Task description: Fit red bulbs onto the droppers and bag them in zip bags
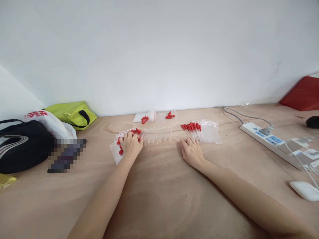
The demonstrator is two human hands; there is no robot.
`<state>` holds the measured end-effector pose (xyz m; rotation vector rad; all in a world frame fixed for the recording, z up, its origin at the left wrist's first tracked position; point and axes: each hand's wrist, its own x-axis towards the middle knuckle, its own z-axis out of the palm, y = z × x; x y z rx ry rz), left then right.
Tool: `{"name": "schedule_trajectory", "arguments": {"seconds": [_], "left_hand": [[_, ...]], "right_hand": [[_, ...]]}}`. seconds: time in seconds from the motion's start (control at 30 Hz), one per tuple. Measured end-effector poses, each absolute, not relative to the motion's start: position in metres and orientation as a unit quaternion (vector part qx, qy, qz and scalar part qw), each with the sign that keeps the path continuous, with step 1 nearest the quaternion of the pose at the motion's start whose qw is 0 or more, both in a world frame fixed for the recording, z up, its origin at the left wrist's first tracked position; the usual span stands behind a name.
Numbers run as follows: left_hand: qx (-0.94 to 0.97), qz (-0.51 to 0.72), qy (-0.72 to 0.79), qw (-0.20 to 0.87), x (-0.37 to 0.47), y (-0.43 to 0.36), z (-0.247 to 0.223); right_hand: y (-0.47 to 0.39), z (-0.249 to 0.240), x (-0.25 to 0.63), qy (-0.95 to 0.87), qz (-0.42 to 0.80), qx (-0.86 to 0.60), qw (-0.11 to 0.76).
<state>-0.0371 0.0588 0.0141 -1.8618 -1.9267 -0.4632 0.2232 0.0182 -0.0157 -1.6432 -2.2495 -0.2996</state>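
Observation:
My left hand [131,145] reaches down with bent fingers over red rubber bulbs [121,151], which lie on clear zip bags [115,155]. Its fingertips are partly hidden, so whether a bulb is between them cannot be made out. Between thumb and fingers of my right hand [192,152] is a thin clear dropper tube [176,139], its end pointing up and left. Just beyond this hand, several droppers with red bulbs [193,126] lie side by side, partly over more zip bags [210,132]. A row of bare clear tubes [157,135] lies between my hands.
Further back, two small groups of red bulbs [145,119] rest on plastic bags. On the left are a black bag [25,147], a white plastic bag [53,124] and a yellow-green bag [72,113]. A power strip [261,134] with cables and a white rounded object [304,191] lie right.

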Motion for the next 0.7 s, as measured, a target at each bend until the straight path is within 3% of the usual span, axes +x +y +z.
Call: {"name": "schedule_trajectory", "arguments": {"seconds": [0.17,0.3,0.7], "left_hand": [[-0.688,-0.200,-0.651,0.252,-0.032,0.054,0.021],[-0.736,-0.252,-0.586,0.226,-0.012,0.026,0.021],[-0.868,-0.202,-0.452,-0.034,-0.019,0.004,0.010]], "right_hand": [[0.010,-0.019,0.226,-0.795,-0.110,-0.561,0.203],[0.011,-0.020,0.226,-0.801,-0.097,-0.548,0.221],[0.014,-0.023,0.226,-0.823,-0.059,-0.507,0.251]]}}
